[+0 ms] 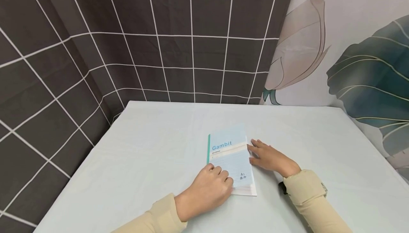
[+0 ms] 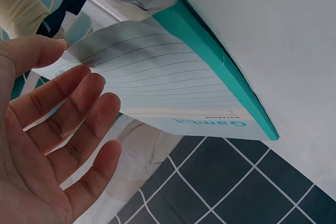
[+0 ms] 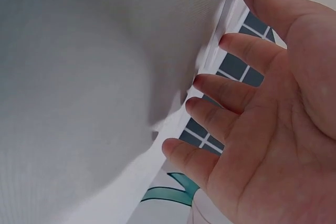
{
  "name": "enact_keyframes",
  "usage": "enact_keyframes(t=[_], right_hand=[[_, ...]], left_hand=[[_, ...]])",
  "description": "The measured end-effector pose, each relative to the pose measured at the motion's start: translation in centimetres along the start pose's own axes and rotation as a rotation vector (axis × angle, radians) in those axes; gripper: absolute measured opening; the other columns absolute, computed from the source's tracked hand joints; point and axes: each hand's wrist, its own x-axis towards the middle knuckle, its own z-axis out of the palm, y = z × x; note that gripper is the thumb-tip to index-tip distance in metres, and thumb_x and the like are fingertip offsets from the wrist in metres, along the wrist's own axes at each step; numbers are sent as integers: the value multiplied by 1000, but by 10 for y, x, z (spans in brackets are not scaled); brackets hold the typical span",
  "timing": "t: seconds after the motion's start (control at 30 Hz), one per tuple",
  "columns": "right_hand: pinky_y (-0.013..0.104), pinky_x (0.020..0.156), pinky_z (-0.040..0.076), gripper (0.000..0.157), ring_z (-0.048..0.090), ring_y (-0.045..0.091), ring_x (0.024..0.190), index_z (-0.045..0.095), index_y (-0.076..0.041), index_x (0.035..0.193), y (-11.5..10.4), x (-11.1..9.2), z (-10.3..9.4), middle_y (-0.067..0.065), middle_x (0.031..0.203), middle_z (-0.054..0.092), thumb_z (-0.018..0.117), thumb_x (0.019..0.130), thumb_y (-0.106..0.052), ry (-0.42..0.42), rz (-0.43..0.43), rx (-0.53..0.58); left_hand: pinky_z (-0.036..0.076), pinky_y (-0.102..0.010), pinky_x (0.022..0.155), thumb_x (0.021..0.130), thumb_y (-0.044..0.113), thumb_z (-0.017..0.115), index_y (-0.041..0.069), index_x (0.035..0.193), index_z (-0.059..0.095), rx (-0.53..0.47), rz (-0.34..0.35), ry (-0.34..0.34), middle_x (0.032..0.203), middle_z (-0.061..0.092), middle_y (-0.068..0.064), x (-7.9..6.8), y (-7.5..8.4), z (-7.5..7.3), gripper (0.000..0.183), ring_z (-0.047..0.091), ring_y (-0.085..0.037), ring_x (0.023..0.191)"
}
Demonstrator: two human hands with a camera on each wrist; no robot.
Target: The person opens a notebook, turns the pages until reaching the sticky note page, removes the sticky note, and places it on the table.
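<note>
Left hand point(image 1: 209, 187), its fingers loosely bent and parted from the thumb in the left wrist view, lies over the lower-left corner of a pale blue notebook point(image 1: 228, 160); whether its fingertips touch the cover I cannot tell. Right hand point(image 1: 270, 158) has its fingers nearly straight and spread, the tips along the notebook's right edge, gripping nothing. The notebook lies just below and right of the head view's centre, between the two hands, its green spine point(image 2: 223, 69) to the left in that view. Its cover bows up at the bottom edge, showing white pages point(image 1: 247, 190) underneath.

Around it the white surface point(image 1: 153, 144) spreads widest toward the left of the frame, with further room above the notebook up to the far edge and to the right past the right hand. Beige sleeves point(image 1: 163, 211) cross the near part at lower left and lower right. Beyond the far edge hang a dark gridded cloth point(image 1: 174, 50) and, upper right, a floral cloth point(image 1: 300, 48).
</note>
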Motion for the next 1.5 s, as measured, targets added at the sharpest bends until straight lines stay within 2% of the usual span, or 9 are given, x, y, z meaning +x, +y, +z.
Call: enact_keyframes(t=[0.17, 0.4, 0.8, 1.07, 1.3, 1.5], right_hand=[[65, 108, 25, 57, 25, 50, 139, 46, -2, 141, -1, -1, -2, 30, 150, 30, 62, 92, -28, -2, -8, 12], [65, 108, 24, 62, 24, 49, 140, 45, -6, 142, -1, -2, -2, 29, 151, 29, 63, 91, -35, -9, 10, 38], [66, 107, 25, 62, 25, 49, 139, 45, -5, 142, -1, 0, -1, 30, 150, 30, 62, 91, -36, -6, -5, 17], [70, 103, 26, 65, 24, 51, 139, 43, -4, 143, 1, 0, -1, 32, 150, 29, 63, 91, -36, -18, -26, 10], [70, 104, 25, 66, 23, 51, 139, 40, -3, 144, 1, 0, -1, 32, 151, 27, 62, 91, -37, -31, -21, 14], [69, 104, 25, 66, 23, 52, 139, 40, -3, 144, -1, 0, -2, 32, 150, 27, 62, 91, -37, -36, -20, 16]], left_hand=[[36, -23, 53, 86, 23, 60, 19, 65, 60, -7, -27, 33, 60, 55, 8, -2, -2, -3, 21, 47, -7, 53], [40, -25, 55, 84, 26, 62, 18, 65, 58, 1, -58, 41, 60, 53, 8, -6, -5, -6, 21, 49, -9, 54], [46, -28, 62, 80, 27, 65, 18, 66, 58, 5, -131, 93, 60, 51, 7, -16, -10, -10, 18, 52, -11, 56], [48, -30, 62, 77, 27, 63, 16, 70, 61, -9, -209, 116, 61, 55, 5, -23, -14, -13, 13, 52, -12, 55], [48, -31, 60, 73, 27, 58, 12, 76, 62, 25, -285, 154, 63, 58, 3, -28, -19, -16, 16, 53, -15, 54], [49, -32, 60, 71, 27, 63, 8, 79, 65, 28, -352, 172, 65, 62, 1, -33, -27, -21, 21, 58, -17, 57]])
